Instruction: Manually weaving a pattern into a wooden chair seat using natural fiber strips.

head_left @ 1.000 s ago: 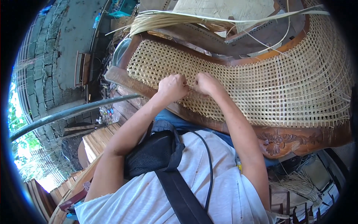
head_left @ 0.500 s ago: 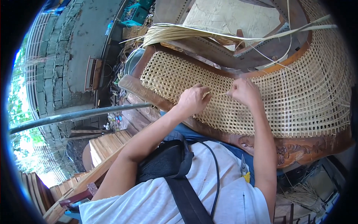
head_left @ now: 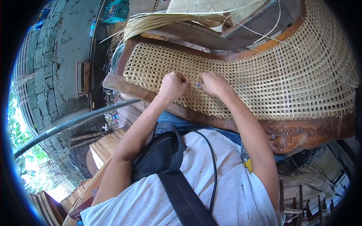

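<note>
A woven cane panel (head_left: 260, 81) in an open lattice fills a curved wooden chair frame (head_left: 130, 86) lying before me. My left hand (head_left: 174, 86) is closed, fingertips pinched over the weave in the narrower left part; whatever they hold, if anything, is hidden. Just to its right, my right hand (head_left: 213, 83) is closed too, its fingers and thumb gripping a small blue-grey tip (head_left: 198, 84) that points toward the left hand. The rest of that piece is hidden in the grip. Both hands are over the cane, a small gap between them.
A bundle of loose cane strands (head_left: 169, 23) lies across another wooden frame behind, some trailing over the panel. A metal pole (head_left: 75, 121) slants in from the left. Stacked wooden boards (head_left: 107, 148) stand at lower left. More cane (head_left: 307, 175) lies at lower right.
My right hand has come closer to my left, and a blue-grey tip now shows at its fingers. The whole view has shifted, so chair and hands appear further left and higher.
</note>
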The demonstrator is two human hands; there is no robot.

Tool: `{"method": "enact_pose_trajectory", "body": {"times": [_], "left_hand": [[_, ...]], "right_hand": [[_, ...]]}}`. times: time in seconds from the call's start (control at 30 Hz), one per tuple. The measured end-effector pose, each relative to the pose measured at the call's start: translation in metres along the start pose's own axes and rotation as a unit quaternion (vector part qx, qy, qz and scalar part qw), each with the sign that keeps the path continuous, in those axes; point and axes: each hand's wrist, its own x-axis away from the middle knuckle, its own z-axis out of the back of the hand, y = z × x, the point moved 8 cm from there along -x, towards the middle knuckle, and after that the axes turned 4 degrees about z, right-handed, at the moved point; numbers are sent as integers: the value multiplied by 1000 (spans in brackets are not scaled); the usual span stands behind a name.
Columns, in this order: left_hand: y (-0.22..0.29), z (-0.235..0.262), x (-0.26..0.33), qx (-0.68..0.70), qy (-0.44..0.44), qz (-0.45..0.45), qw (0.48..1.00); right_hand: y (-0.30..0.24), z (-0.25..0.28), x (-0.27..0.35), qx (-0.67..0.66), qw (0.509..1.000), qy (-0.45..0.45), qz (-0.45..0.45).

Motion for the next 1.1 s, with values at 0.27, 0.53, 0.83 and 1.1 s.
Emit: {"method": "enact_pose_trajectory", "body": {"times": [0.27,0.53,0.83,1.1], "left_hand": [[4,-5,5,-46,6,28,999],[12,-20,5,-134,-30,34,990],[20,-21,17,-120,-49,34,991],[45,-23,-34,-75,-113,-52,989]], "right_hand": [[-34,7,-9,46,995,65,64],[-13,11,-15,-9,999,-47,9],[20,29,-6,53,992,-25,-109],[37,91,17,77,986,118,-95]]}}
